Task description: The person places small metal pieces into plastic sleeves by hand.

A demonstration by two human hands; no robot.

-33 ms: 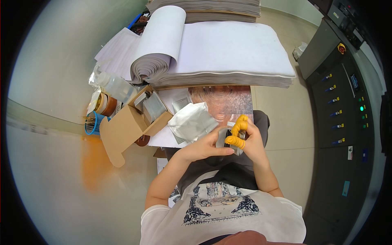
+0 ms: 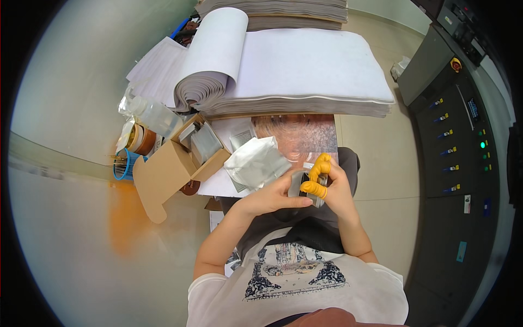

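Note:
Above my lap I hold a small, shiny grey stack of thin flat pieces with a dark part in its middle. My left hand is closed around its left side, thumb along the near edge. My right hand grips the other side; its thumb and a bent finger wear yellow rubber finger cots. The fingers hide much of the stack. Just beyond my left hand lies a crumpled silvery bag. To its left, an opened cardboard box contains clear-wrapped flat packets.
A thick pile of large white sheets, partly rolled at the left, stands beyond the work surface. Left of the box are a translucent plastic bottle, tape rolls and a blue mesh cup. A dark control cabinet stands at right.

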